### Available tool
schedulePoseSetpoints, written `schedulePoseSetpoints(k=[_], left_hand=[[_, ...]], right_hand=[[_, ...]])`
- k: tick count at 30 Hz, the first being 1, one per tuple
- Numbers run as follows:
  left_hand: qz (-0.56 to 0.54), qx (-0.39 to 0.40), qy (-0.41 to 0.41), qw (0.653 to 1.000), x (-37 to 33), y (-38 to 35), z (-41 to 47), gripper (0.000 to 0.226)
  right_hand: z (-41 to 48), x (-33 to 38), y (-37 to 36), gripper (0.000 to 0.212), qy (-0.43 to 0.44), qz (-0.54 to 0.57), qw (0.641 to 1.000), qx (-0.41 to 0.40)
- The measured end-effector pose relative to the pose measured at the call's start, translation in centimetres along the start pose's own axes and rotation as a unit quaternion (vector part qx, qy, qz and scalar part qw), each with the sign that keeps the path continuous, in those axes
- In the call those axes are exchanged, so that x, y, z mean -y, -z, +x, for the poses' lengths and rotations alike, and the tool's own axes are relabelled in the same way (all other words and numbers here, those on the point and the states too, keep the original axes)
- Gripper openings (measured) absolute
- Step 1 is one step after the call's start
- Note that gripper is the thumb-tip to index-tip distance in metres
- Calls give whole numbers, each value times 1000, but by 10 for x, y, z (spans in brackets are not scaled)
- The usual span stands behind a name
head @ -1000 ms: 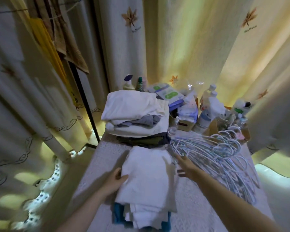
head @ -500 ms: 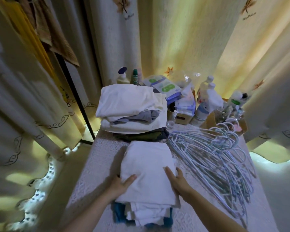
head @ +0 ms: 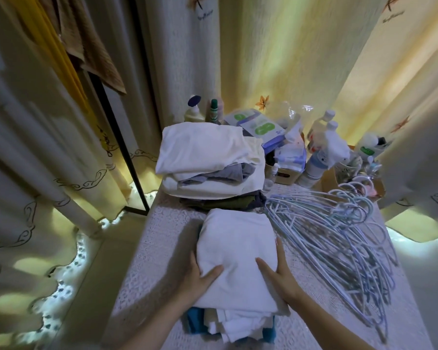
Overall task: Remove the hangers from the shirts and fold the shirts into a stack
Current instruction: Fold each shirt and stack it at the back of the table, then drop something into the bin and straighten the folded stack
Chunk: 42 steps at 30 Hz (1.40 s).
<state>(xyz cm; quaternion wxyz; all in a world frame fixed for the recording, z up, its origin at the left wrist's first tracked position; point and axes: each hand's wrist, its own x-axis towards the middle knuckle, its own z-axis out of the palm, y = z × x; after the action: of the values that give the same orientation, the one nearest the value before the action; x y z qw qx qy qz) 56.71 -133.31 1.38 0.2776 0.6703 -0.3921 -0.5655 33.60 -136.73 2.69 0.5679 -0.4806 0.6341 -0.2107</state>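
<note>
- The left hand (head: pixel 200 276) and the right hand (head: pixel 278 271) flank a folded white shirt (head: pixel 235 248), one on each side near its front edge.
- Neither hand is clenched. Each thumb lies flat on the cloth, and the fingers (head: pixel 279 248) run straight along the shirt's side, pressing in.
- Directly under the hands, the shirt tops a stack (head: pixel 225 324) of folded white and blue garments. Their edges show below the wrists.
- Just right of the right hand lies a loose pile of pale blue wire hangers (head: pixel 339 248).
- Beyond the fingertips sits a taller second stack (head: pixel 208 160), white on top with grey and dark layers beneath.
- Both stacks and the hangers rest on a table (head: pixel 162 248) with a textured white cover.
- Farther off, right of the second stack, bottles (head: pixel 321 157) crowd the table's back edge.
- Cream curtains (head: pixel 276 46) with leaf motifs hang behind everything.
</note>
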Motion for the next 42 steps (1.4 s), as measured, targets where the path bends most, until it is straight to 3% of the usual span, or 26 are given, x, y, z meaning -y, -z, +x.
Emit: schedulePoseSetpoints(k=[3, 7, 11, 14, 17, 22, 28, 30, 34, 42], left_hand=[[-34, -1, -21, 999, -2, 8, -16, 103], [-63, -67, -9, 996, 8, 25, -58, 102], [-146, -223, -15, 964, 33, 29, -126, 78], [-233, -362, 15, 903, 60, 16, -196, 68], [-297, -492, 45, 817, 95, -13, -274, 68], [-358, -628, 82, 686, 154, -77, -405, 66], [-414, -734, 211, 496, 230, -170, -534, 84], [-446, -732, 229, 462, 255, -191, -574, 87], [-440, -752, 220, 439, 312, -206, -664, 82], [-446, -742, 172, 470, 412, -151, -802, 74]], right_hand=[[-4, 9, -1, 81, 34, -34, 999, 11], [-18, 27, -21, 77, 76, -28, 996, 42], [-34, 46, -57, 71, 107, -66, 981, 148], [-56, 55, -98, 76, 155, -152, 945, 243], [-95, 52, -149, 73, 225, -219, 879, 358], [-201, 20, -241, 74, 288, -302, 723, 551], [-360, -73, -311, 75, 270, -374, 554, 693], [-410, -106, -331, 74, 268, -375, 517, 721], [-505, -167, -373, 73, 248, -388, 486, 743], [-627, -229, -471, 73, 241, -392, 513, 724]])
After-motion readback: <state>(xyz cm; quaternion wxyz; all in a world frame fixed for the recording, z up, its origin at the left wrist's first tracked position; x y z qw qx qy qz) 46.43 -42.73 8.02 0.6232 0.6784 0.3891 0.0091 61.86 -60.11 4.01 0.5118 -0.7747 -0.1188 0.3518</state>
